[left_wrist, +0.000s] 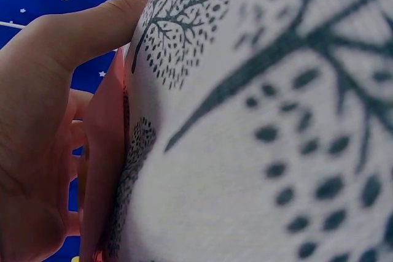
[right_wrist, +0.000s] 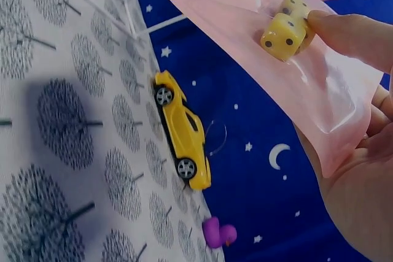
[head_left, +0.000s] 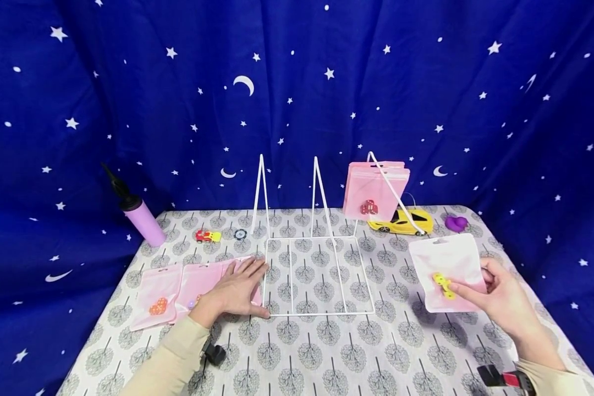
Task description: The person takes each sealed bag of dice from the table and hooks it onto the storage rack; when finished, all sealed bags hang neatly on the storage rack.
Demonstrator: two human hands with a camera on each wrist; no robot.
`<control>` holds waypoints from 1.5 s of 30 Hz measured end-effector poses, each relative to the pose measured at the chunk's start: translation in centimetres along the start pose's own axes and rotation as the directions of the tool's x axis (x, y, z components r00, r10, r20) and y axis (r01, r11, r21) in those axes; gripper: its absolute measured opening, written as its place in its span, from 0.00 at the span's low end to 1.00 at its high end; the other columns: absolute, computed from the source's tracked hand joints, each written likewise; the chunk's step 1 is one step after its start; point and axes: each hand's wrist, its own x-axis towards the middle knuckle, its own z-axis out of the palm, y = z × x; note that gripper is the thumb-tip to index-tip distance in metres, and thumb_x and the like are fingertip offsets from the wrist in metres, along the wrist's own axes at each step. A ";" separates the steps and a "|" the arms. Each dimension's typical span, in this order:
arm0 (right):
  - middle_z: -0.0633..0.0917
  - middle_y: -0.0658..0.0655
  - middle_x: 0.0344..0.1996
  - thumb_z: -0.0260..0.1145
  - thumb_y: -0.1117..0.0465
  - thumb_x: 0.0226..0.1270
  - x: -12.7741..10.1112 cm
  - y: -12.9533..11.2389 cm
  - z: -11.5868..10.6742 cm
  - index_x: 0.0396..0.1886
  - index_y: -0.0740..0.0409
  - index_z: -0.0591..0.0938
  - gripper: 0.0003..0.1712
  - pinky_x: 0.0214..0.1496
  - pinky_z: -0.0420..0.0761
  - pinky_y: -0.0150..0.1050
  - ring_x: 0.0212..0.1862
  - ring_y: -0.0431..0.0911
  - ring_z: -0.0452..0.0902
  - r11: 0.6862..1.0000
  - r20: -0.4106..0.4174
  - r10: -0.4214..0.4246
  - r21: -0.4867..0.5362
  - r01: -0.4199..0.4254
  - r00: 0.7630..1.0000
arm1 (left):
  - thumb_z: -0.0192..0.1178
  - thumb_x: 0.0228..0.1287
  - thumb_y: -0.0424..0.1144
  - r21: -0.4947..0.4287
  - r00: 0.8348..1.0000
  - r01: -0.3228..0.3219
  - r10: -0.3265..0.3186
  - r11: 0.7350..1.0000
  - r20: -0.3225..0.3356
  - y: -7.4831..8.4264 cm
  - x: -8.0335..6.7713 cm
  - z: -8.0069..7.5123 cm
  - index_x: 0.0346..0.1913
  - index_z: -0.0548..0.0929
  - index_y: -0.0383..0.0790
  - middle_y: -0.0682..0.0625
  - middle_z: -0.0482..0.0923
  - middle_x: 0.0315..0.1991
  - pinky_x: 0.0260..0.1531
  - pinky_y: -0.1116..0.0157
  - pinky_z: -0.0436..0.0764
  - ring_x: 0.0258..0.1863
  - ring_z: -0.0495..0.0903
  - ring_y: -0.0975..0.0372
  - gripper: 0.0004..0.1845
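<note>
My right hand (head_left: 507, 300) pinches a pink pouch (head_left: 455, 258) by its right side, thumb over the front, and holds it above the table. Yellow dice (right_wrist: 285, 35) show inside that pouch. On the left, my left hand (head_left: 237, 289) lies with fingers spread over a flat pink pouch, beside the left edge of the white wire rack's base (head_left: 322, 314). The rack has several upright arms; on its right arm (head_left: 391, 187) hang pink pouches (head_left: 376, 187), the front one with red dice (head_left: 369, 207). More pink pouches (head_left: 160, 280) lie left of my hand, one showing orange dice (head_left: 158, 306).
Behind the rack's right side stands a yellow toy car (head_left: 411, 223), with a purple rubber duck (head_left: 456, 223) to its right. A small red and yellow toy (head_left: 208, 236), a round dial-like piece (head_left: 240, 234) and a purple pump (head_left: 143, 220) are at the back left.
</note>
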 end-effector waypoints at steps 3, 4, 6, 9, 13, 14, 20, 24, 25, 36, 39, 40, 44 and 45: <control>0.87 0.39 0.25 0.73 0.75 0.53 -0.1 -0.5 0.7 0.45 0.49 0.73 0.25 0.17 0.77 0.33 0.23 0.34 0.81 0.999 0.018 -0.033 0.007 0.033 0.999 | 0.55 0.38 0.83 0.004 1.000 -0.002 0.002 1.000 -0.002 0.0 0.0 -0.1 0.77 0.52 0.43 0.46 0.46 0.79 0.71 0.35 0.47 0.77 0.46 0.47 0.67; 0.87 0.40 0.25 0.73 0.75 0.53 -0.1 -0.7 0.9 0.46 0.50 0.74 0.26 0.18 0.78 0.34 0.24 0.35 0.82 0.999 0.029 -0.044 0.018 0.043 0.999 | 0.55 0.38 0.83 0.008 1.000 0.000 0.000 1.000 0.000 0.0 0.1 -0.1 0.77 0.51 0.43 0.46 0.46 0.79 0.71 0.36 0.47 0.77 0.46 0.47 0.68; 0.87 0.43 0.26 0.72 0.77 0.52 -0.1 -1.0 1.3 0.47 0.53 0.73 0.27 0.20 0.81 0.35 0.25 0.37 0.84 0.997 0.054 -0.070 0.045 0.068 0.996 | 0.55 0.38 0.84 0.014 1.000 0.004 -0.004 1.000 0.003 0.0 0.1 -0.1 0.77 0.51 0.44 0.47 0.46 0.79 0.71 0.36 0.47 0.77 0.46 0.48 0.68; 0.87 0.45 0.26 0.72 0.78 0.51 -0.1 -1.6 1.9 0.48 0.56 0.73 0.28 0.20 0.81 0.35 0.25 0.38 0.84 0.993 0.066 -0.105 0.064 0.101 0.992 | 0.54 0.38 0.84 0.017 1.000 0.009 -0.009 1.000 0.005 0.0 0.1 -0.1 0.78 0.50 0.45 0.48 0.45 0.79 0.72 0.37 0.47 0.77 0.45 0.48 0.68; 0.86 0.44 0.25 0.72 0.80 0.48 -0.2 -2.5 2.4 0.47 0.59 0.74 0.28 0.19 0.80 0.33 0.23 0.37 0.82 0.987 0.059 -0.153 0.056 0.150 0.986 | 0.54 0.38 0.84 0.009 1.000 0.007 -0.007 1.000 0.005 0.1 0.2 0.0 0.78 0.51 0.45 0.48 0.45 0.79 0.72 0.37 0.46 0.78 0.45 0.49 0.68; 0.86 0.43 0.26 0.72 0.81 0.47 -0.3 -2.7 2.6 0.47 0.60 0.74 0.28 0.19 0.80 0.33 0.23 0.37 0.82 0.985 0.061 -0.164 0.058 0.160 0.985 | 0.54 0.38 0.84 0.008 1.000 0.008 -0.008 1.000 0.005 0.1 0.2 0.0 0.78 0.51 0.45 0.48 0.45 0.79 0.72 0.37 0.46 0.78 0.45 0.49 0.68; 0.85 0.42 0.26 0.74 0.81 0.43 -0.6 -4.1 4.1 0.46 0.66 0.73 0.28 0.18 0.78 0.31 0.22 0.36 0.80 0.970 0.091 -0.238 0.063 0.233 0.967 | 0.54 0.38 0.83 0.004 1.000 0.005 -0.005 1.000 -0.003 0.1 0.1 -0.1 0.77 0.51 0.44 0.47 0.45 0.79 0.72 0.37 0.46 0.77 0.45 0.48 0.67; 0.86 0.42 0.28 0.74 0.80 0.42 -1.0 -5.0 5.2 0.45 0.66 0.74 0.28 0.20 0.80 0.31 0.23 0.37 0.81 0.961 0.115 -0.275 0.072 0.268 0.954 | 0.53 0.39 0.83 0.000 1.000 0.004 -0.004 1.000 0.006 0.1 0.1 -0.2 0.78 0.50 0.44 0.48 0.44 0.79 0.72 0.37 0.46 0.78 0.44 0.49 0.67; 0.86 0.42 0.29 0.74 0.81 0.43 -1.1 -5.1 5.5 0.45 0.65 0.74 0.28 0.20 0.81 0.31 0.23 0.37 0.81 0.956 0.126 -0.289 0.089 0.279 0.949 | 0.53 0.39 0.84 0.003 1.000 0.006 -0.006 1.000 0.008 0.1 0.2 -0.2 0.78 0.50 0.44 0.48 0.44 0.79 0.72 0.37 0.46 0.78 0.44 0.49 0.67; 0.86 0.54 0.34 0.76 0.77 0.44 -1.2 -7.8 9.2 0.45 0.61 0.76 0.28 0.17 0.79 0.31 0.23 0.38 0.79 0.882 0.257 -0.458 0.249 0.400 0.851 | 0.53 0.38 0.84 0.010 1.000 0.020 -0.020 1.000 0.014 0.0 0.2 0.0 0.78 0.50 0.45 0.48 0.43 0.79 0.72 0.37 0.45 0.78 0.43 0.49 0.68; 0.84 0.50 0.32 0.78 0.74 0.43 -1.1 -8.7 9.6 0.44 0.58 0.77 0.28 0.16 0.74 0.29 0.21 0.35 0.74 0.872 0.257 -0.484 0.221 0.437 0.836 | 0.53 0.38 0.84 0.011 1.000 0.017 -0.017 1.000 0.016 0.0 0.2 0.0 0.78 0.50 0.45 0.48 0.43 0.79 0.72 0.37 0.46 0.78 0.44 0.49 0.68; 0.84 0.49 0.32 0.78 0.74 0.43 -1.1 -8.9 9.7 0.44 0.56 0.77 0.28 0.15 0.73 0.29 0.20 0.34 0.72 0.870 0.259 -0.488 0.218 0.442 0.834 | 0.53 0.38 0.84 0.010 1.000 0.017 -0.017 1.000 0.016 0.0 0.2 0.0 0.78 0.50 0.45 0.48 0.43 0.79 0.72 0.37 0.46 0.78 0.44 0.49 0.68; 0.84 0.48 0.32 0.78 0.73 0.42 -1.0 -9.9 10.1 0.44 0.56 0.77 0.28 0.16 0.73 0.28 0.22 0.34 0.72 0.852 0.257 -0.519 0.231 0.469 0.815 | 0.54 0.38 0.84 0.013 1.000 0.020 -0.020 1.000 0.009 0.0 0.2 0.0 0.78 0.50 0.45 0.48 0.43 0.79 0.72 0.37 0.46 0.78 0.44 0.49 0.68; 0.84 0.48 0.33 0.78 0.74 0.42 -1.0 -10.2 10.2 0.45 0.56 0.77 0.28 0.17 0.74 0.28 0.23 0.35 0.73 0.845 0.256 -0.529 0.241 0.477 0.809 | 0.54 0.37 0.84 0.016 1.000 0.022 -0.022 1.000 0.010 0.0 0.2 0.0 0.78 0.50 0.45 0.49 0.43 0.79 0.72 0.38 0.45 0.78 0.44 0.49 0.68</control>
